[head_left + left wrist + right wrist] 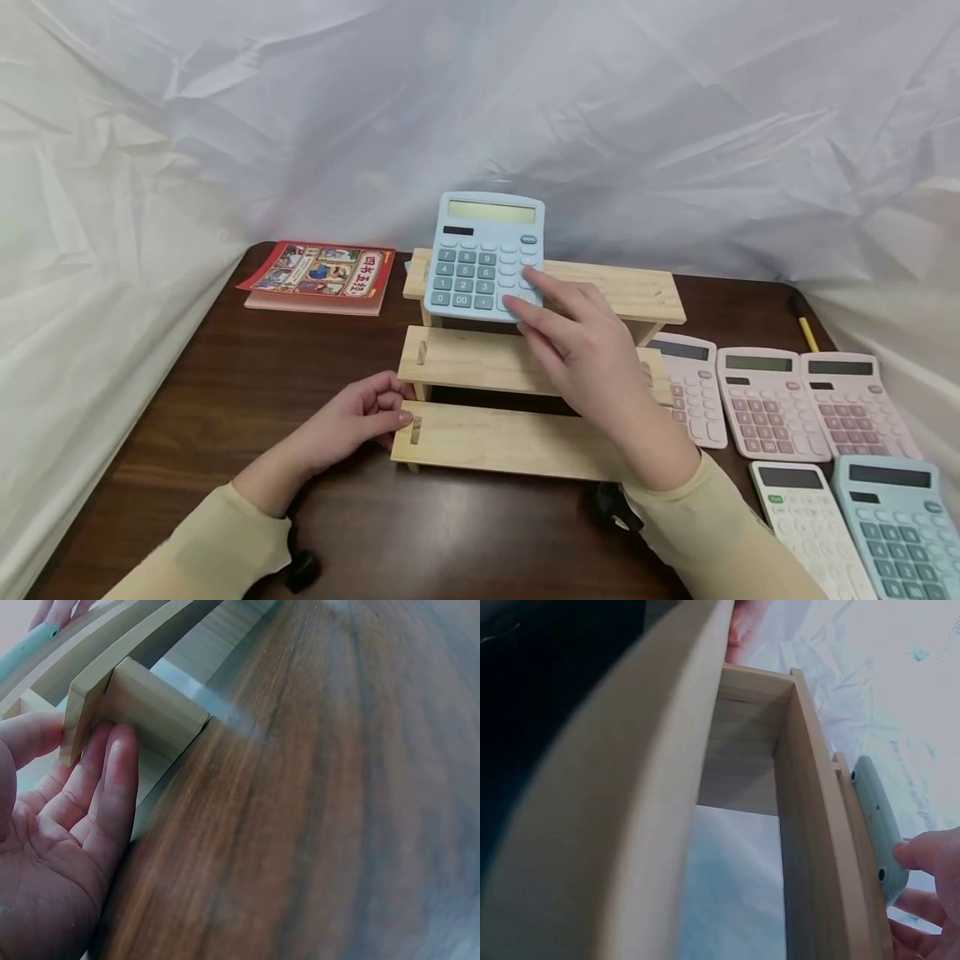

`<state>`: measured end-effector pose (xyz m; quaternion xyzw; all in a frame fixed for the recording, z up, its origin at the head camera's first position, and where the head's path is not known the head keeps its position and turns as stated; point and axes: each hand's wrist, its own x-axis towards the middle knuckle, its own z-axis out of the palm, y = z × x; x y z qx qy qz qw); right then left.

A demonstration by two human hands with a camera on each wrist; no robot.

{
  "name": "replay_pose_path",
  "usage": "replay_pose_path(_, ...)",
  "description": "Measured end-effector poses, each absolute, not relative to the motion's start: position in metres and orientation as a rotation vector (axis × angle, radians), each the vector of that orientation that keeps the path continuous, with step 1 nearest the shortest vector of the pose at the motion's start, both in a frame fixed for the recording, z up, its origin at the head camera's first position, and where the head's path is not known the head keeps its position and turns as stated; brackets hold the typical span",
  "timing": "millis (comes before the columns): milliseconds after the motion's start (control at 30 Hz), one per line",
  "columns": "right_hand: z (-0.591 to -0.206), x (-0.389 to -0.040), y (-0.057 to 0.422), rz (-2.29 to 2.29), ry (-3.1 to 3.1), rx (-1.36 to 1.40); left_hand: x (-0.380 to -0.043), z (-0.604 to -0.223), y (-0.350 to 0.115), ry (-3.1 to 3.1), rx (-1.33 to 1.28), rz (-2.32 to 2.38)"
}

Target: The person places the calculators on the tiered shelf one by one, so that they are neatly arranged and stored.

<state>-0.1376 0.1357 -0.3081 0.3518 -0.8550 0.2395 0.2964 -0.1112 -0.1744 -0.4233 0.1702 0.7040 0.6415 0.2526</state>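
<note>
rightward, top shelf (611, 287) has room; fingers (553, 289) hold blue calculator (486, 257) by its edge.

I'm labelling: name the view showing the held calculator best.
The head view: the calculator faces it, screen and most keys showing, the right hand covering a few. The left wrist view catches only a sliver; the right wrist view shows it nearly edge-on, no keys.

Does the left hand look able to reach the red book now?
Probably yes: nothing stands between the left hand and the red book, though this hand now grips the bottom board.
</note>
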Motion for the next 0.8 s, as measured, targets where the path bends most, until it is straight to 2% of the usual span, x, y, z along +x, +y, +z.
replay_pose_path(400,-0.304,-0.137,0.15,0.663,-2.306,0.961,-0.112,-0.426,-0.173,1.876,0.464,1.766)
replay_pose_path(800,-0.304,-0.13,0.226,0.612,-2.32,0.861,-0.116,-0.43,-0.183,1.778,0.482,1.726)
